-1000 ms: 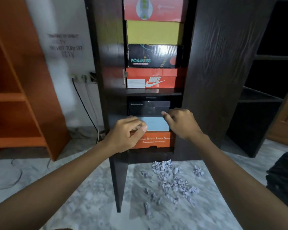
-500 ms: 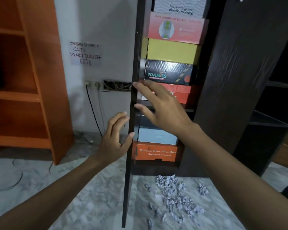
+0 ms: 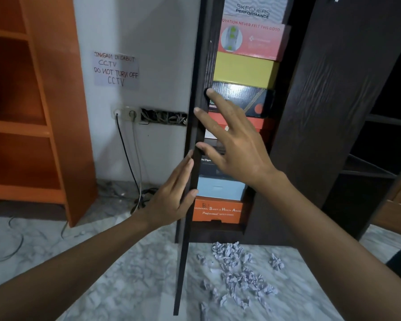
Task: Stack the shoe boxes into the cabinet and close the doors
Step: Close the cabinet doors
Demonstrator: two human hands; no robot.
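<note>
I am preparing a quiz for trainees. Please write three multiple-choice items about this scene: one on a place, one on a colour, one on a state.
1. Where does the crumpled paper lie?
A. on the floor before the cabinet
B. on an orange shelf
C. inside the cabinet

2. What colour is the box under the Skechers box?
A. blue
B. red-pink
C. green

3. The left cabinet door is:
A. fully shut
B. removed
C. open, seen edge-on

Key: 1 A, paper scraps lie on the marble floor; 2 B, the red-pink box sits directly beneath; 3 C, the left hand presses its outer face.
</note>
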